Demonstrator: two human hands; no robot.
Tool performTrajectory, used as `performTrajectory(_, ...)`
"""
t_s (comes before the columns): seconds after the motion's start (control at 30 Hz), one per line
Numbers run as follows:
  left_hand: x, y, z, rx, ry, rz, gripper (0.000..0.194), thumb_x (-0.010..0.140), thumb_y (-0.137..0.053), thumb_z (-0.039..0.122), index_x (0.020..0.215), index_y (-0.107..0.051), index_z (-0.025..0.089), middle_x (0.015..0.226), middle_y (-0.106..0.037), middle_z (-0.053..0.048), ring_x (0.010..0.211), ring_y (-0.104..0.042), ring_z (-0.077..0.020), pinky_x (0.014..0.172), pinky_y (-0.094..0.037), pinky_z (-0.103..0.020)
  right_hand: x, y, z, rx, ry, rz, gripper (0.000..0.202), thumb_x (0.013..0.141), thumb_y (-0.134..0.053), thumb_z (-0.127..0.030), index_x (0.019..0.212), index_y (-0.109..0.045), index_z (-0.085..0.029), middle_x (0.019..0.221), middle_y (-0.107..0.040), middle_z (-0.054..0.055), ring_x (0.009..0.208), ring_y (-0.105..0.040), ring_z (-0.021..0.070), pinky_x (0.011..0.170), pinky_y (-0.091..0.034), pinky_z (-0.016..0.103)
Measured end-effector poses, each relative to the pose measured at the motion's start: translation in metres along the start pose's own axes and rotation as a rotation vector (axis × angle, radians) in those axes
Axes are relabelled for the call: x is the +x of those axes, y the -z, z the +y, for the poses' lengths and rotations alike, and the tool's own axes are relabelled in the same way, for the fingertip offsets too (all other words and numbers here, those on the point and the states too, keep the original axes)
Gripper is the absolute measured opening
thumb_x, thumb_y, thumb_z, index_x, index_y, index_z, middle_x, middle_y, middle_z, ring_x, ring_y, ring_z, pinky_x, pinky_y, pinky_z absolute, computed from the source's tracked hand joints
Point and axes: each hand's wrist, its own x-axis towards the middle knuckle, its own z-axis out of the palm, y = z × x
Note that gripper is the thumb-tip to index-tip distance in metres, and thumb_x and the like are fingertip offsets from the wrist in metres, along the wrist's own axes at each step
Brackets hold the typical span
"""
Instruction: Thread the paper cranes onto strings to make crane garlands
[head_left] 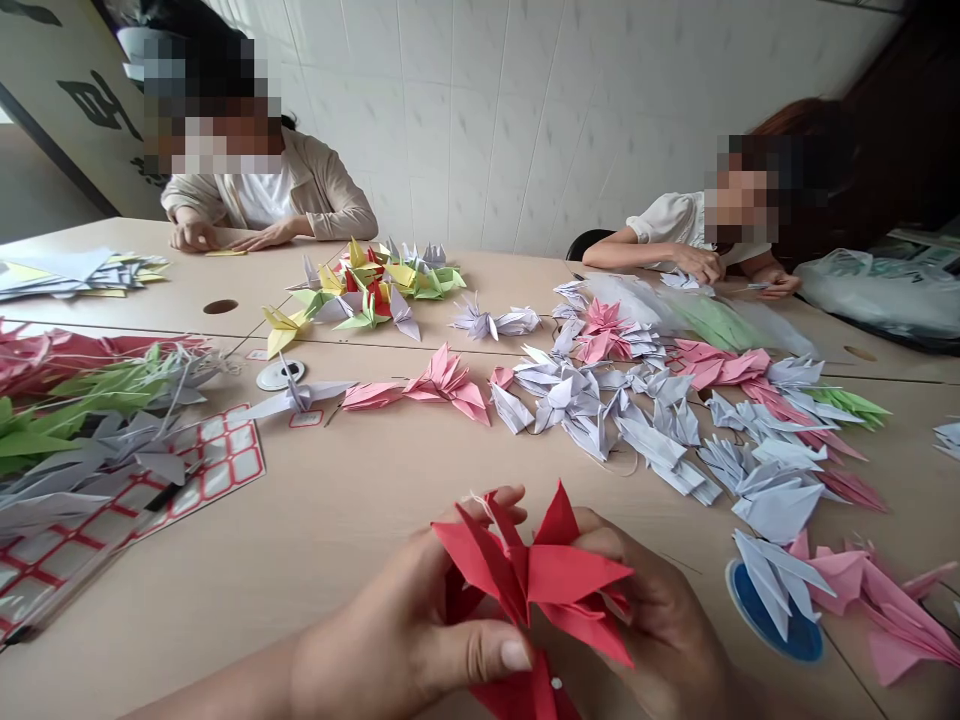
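Red folded-paper cranes [577,575], bunched together, are held between both hands at the bottom centre, above the table. My left hand [420,610] grips them from the left, its thumb across the lower red paper. My right hand [660,610] has its fingers bent around their right side, partly hidden behind the wings. A white string shows at the top left of the bunch, and a small white bead [556,684] sits on the lower red paper. Beyond the hands lie pink cranes [442,385] and many white cranes [566,400].
Red, green and white crane bundles [90,400] lie at left on a red-lined sheet [225,460]. Multicoloured cranes [367,290] are further back. A blue round lid [780,620] sits at right. Two people [330,195] work across the table [315,560]; a plastic bag [885,290] is back right.
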Motion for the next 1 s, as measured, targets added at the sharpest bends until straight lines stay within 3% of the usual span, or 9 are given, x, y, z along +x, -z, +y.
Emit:
performTrajectory(0.13, -0.002, 0.005, 0.0, -0.223, -0.002, 0.055, 0.053, 0.076, -0.072, 0.041, 0.126, -0.057, 0.037, 0.127, -0.061, -0.004, 0.116, -0.057, -0.0273, 0.092, -0.048, -0.034, 0.0, 0.0, 0.0, 0.005, -0.041, -0.009, 0.013, 0.088, -0.058, -0.022, 0.099, -0.063, -0.026, 0.109, -0.064, 0.006, 0.101, -0.061, 0.0215, 0.073, -0.054, 0.026)
performTrajectory(0.23, -0.002, 0.008, 0.0, -0.233, -0.051, 0.155, 0.037, 0.082, -0.066, 0.043, 0.118, -0.064, 0.033, 0.124, -0.063, -0.004, 0.115, -0.057, -0.0245, 0.092, -0.048, -0.028, -0.001, 0.0, 0.002, 0.007, -0.069, 0.008, 0.016, 0.089, -0.055, -0.02, 0.102, -0.063, -0.026, 0.103, -0.065, 0.004, 0.088, -0.062, 0.0176, 0.074, -0.053, 0.025)
performTrajectory(0.47, -0.001, 0.01, 0.001, -0.245, -0.076, 0.311, 0.024, 0.085, -0.062, 0.042, 0.104, -0.071, 0.029, 0.108, -0.07, -0.004, 0.105, -0.06, -0.0222, 0.09, -0.047, -0.027, -0.003, 0.0, 0.003, -0.05, -0.038, 0.043, 0.014, 0.087, -0.057, -0.016, 0.096, -0.063, -0.024, 0.086, -0.063, 0.001, 0.076, -0.061, 0.0143, 0.067, -0.051, 0.02)
performTrajectory(0.73, 0.0, 0.009, 0.014, -0.257, -0.169, 0.32, 0.017, 0.082, -0.067, 0.039, 0.087, -0.075, 0.025, 0.092, -0.073, -0.003, 0.089, -0.064, -0.0202, 0.079, -0.051, -0.026, -0.004, 0.002, 0.009, -0.074, -0.018, 0.059, 0.014, 0.085, -0.056, -0.014, 0.095, -0.061, -0.023, 0.095, -0.066, 0.005, 0.083, -0.065, 0.018, 0.069, -0.053, 0.025)
performTrajectory(1.0, -0.006, 0.01, 0.02, -0.074, -0.254, 0.374, 0.013, 0.084, -0.066, 0.035, 0.087, -0.076, 0.026, 0.085, -0.074, -0.002, 0.115, -0.057, -0.0219, 0.095, -0.044, -0.024, -0.002, 0.003, 0.011, -0.12, -0.064, 0.085, 0.007, 0.087, -0.058, -0.021, 0.093, -0.061, -0.023, 0.09, -0.067, 0.003, 0.081, -0.065, 0.0176, 0.073, -0.054, 0.026)
